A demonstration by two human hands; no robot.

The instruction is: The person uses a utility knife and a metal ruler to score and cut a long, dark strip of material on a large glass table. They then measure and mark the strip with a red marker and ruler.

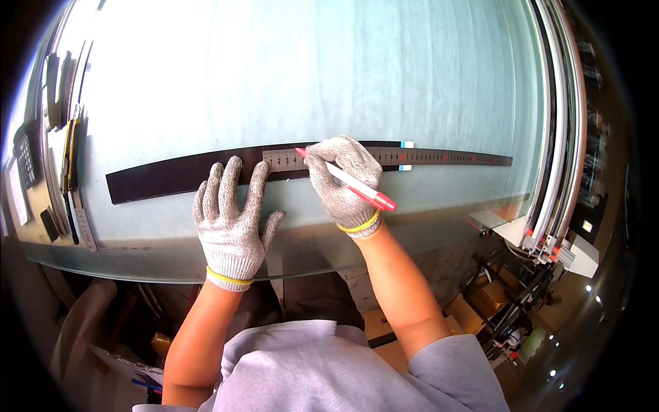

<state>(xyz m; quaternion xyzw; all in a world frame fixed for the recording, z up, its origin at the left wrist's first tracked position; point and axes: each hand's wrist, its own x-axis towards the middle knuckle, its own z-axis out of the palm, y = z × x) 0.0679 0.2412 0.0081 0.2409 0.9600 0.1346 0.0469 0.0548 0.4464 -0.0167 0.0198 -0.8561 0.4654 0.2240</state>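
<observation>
A long black strip (165, 177) lies across the pale glass-like tabletop (295, 69). On its right part rests a steel ruler (467, 158), which reaches past the strip's right end. My left hand (233, 220), in a grey knit glove with a yellow cuff, is spread with its fingertips on the strip, just left of the ruler's end. My right hand (347, 175), gloved alike, grips a white marker pen (351, 182) with red ends. The pen's red tip points left, over the ruler near its left end. My right hand hides part of the ruler.
Along the table's left edge lie a yellow-and-black cutter knife (68, 154), a calculator (25, 159) and a short ruler (84, 230). Metal rails (556, 123) run down the right side. Cardboard boxes (491, 299) stand below the table at the lower right.
</observation>
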